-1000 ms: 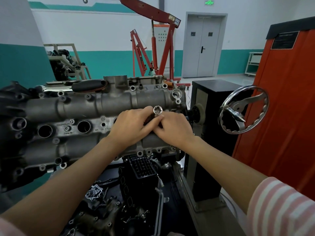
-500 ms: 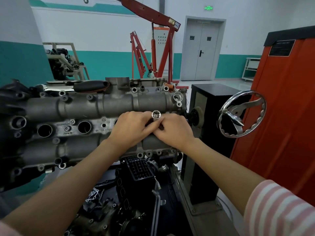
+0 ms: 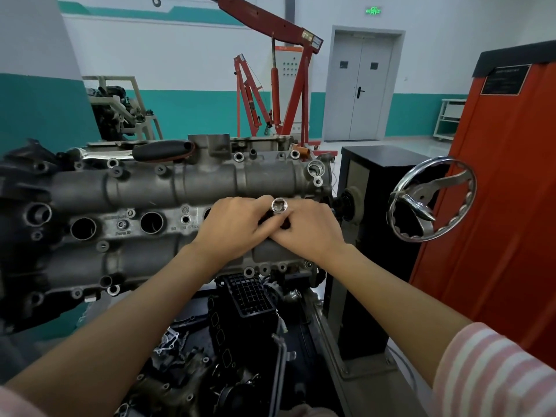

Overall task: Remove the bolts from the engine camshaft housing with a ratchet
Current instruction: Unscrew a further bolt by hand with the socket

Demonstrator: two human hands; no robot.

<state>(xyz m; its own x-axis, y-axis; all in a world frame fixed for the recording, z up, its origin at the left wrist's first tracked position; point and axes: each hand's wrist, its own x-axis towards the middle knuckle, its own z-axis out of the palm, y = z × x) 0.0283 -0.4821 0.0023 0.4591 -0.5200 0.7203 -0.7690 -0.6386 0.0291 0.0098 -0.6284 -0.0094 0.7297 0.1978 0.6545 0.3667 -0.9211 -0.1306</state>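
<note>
ratchet (image 3: 279, 206) socket end pokes up between your hands, over camshaft housing (image 3: 180, 188). left hand (image 3: 237, 227) and right hand (image 3: 310, 231) both curled round it. steel tool, stiff, slick; grip handle low. bolts (image 3: 239, 157) beyond knuckles, likely tight.

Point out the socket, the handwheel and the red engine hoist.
Socket (image 3: 279, 205): head view, on its open shiny end between the two hands.
Handwheel (image 3: 433, 198): head view, on a chrome spoke right of the engine.
Engine hoist (image 3: 264, 21): head view, on its red boom.
</note>
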